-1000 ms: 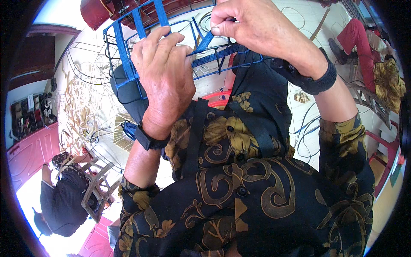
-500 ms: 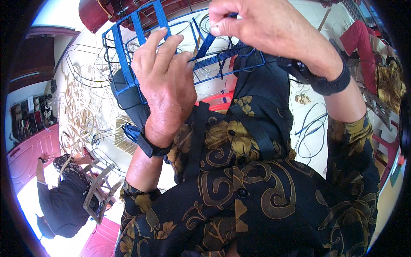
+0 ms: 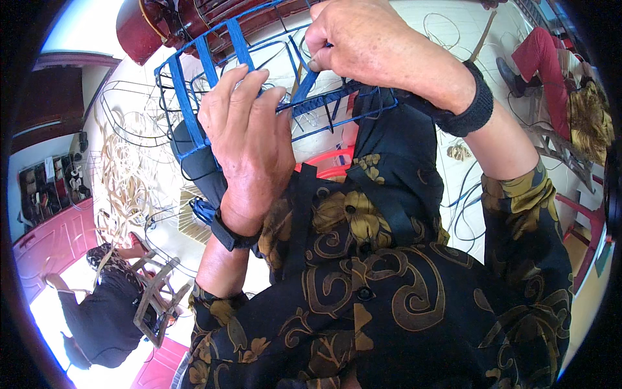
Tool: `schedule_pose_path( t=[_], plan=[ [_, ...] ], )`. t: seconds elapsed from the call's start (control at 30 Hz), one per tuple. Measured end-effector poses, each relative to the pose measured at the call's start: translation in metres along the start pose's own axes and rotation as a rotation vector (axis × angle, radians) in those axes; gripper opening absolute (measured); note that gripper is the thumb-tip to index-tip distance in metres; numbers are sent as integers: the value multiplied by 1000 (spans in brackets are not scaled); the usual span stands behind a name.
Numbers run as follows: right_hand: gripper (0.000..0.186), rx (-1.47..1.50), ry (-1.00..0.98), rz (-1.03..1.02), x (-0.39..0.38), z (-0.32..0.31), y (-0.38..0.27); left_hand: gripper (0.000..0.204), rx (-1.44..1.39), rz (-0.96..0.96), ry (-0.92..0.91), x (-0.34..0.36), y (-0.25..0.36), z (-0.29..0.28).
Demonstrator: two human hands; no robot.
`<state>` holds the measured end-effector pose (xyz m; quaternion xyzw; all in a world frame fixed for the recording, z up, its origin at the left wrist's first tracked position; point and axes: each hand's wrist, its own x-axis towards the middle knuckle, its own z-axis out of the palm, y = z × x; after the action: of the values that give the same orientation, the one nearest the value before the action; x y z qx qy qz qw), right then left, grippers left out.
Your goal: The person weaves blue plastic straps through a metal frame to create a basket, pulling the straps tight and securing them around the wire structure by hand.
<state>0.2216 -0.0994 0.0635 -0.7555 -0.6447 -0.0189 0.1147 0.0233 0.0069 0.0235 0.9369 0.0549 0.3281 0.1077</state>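
Note:
A rectangular wire frame, partly wound with blue strips, rests across my lap at the top of the view. My left hand holds its near side, fingers bent over the wires and a little apart; the thumb is mostly hidden. Bent in a pinch, my right hand grips a blue strip that slants down to the frame's wrapped near bar. The strip's far end is hidden behind the hand. Several flat blue bands cross the frame's left part.
Pale loose strips lie heaped on the floor at left. Dark cord coils lie at right. A person in black sits lower left by a wooden stool. Another person's red-trousered leg shows at upper right. A red container stands between my knees.
My right hand has shifted slightly left and down, still pinching the blue strip. My left hand stays nearly in place on the frame. The seated person at left has moved an arm.

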Motion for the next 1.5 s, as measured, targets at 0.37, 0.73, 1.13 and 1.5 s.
schedule_pose_path(
  t=[0.37,0.73,1.13,1.5],
  plan=[
    [19,95,61,5,-13,-5,-3,21,64,30,16,-2,-2,-1],
    [16,-42,36,-17,-5,-4,-6,21,-2,32,107,-7,-9,-13],
    [17,-20,-13,108,-4,-14,-13,25,-74,155,72,12,5,10],
    [14,155,482,17,-69,8,-36,5,-58,28,-243,25,11,-8]
  ],
)
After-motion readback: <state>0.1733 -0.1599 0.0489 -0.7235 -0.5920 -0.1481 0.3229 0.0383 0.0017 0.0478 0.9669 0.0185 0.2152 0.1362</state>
